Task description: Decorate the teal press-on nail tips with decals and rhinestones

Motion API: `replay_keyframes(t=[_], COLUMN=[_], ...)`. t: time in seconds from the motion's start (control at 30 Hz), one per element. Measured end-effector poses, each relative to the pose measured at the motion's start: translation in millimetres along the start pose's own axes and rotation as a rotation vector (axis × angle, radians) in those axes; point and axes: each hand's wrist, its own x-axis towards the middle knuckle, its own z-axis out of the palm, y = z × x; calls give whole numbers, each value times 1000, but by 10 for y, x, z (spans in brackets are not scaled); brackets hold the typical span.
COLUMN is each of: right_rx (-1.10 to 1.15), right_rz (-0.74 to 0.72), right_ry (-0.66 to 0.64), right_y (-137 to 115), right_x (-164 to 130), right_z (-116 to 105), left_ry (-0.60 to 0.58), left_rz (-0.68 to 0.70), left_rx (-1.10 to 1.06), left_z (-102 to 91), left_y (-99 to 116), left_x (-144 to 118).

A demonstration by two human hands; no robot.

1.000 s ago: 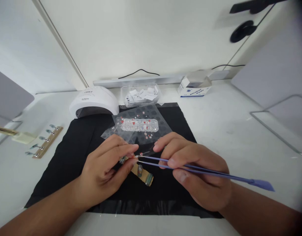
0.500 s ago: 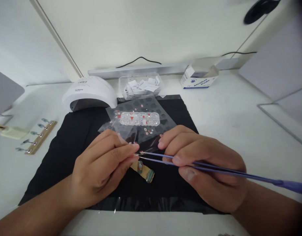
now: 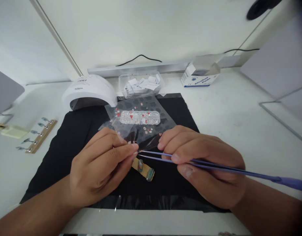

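Observation:
My left hand (image 3: 101,167) pinches the near edge of a clear plastic film (image 3: 125,131) dotted with small red and white decorations. In my right hand (image 3: 207,167) are purple tweezers (image 3: 227,169), held between thumb and fingers. Their two tips are slightly apart and meet the edge by my left fingertips; whether they grip a decoration is too small to tell. Just below lies a wooden strip (image 3: 145,170) with glossy grey-green nail tips on it, partly covered by my left hand. Beyond the hands, a clear divided case (image 3: 140,118) of tiny sparkling pieces rests on a patterned see-through sheet (image 3: 151,104).
A black mat (image 3: 74,137) covers the middle of the white table. Behind it stand a white nail lamp (image 3: 91,90), a clear box of white packets (image 3: 142,85) and an alcohol pads box (image 3: 200,78). A wooden stand (image 3: 41,137) with nail tips on holders is at left.
The tweezers have shifted slightly left and up. My left hand has moved a little to the left, still pinching the film. The view has tilted slightly.

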Motion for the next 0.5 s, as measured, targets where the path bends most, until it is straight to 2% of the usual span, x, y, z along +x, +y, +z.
replay_keyframes(t=[0.27, 0.5], right_rx=[7, 19], right_rz=[18, 20], right_ry=[-10, -14], right_y=[-14, 8], right_x=[-4, -5], right_z=[-4, -5], left_ry=[-47, -27], left_rz=[-39, -91], left_rx=[-34, -90], left_z=[-19, -1], left_y=[34, 42], left_x=[24, 22])
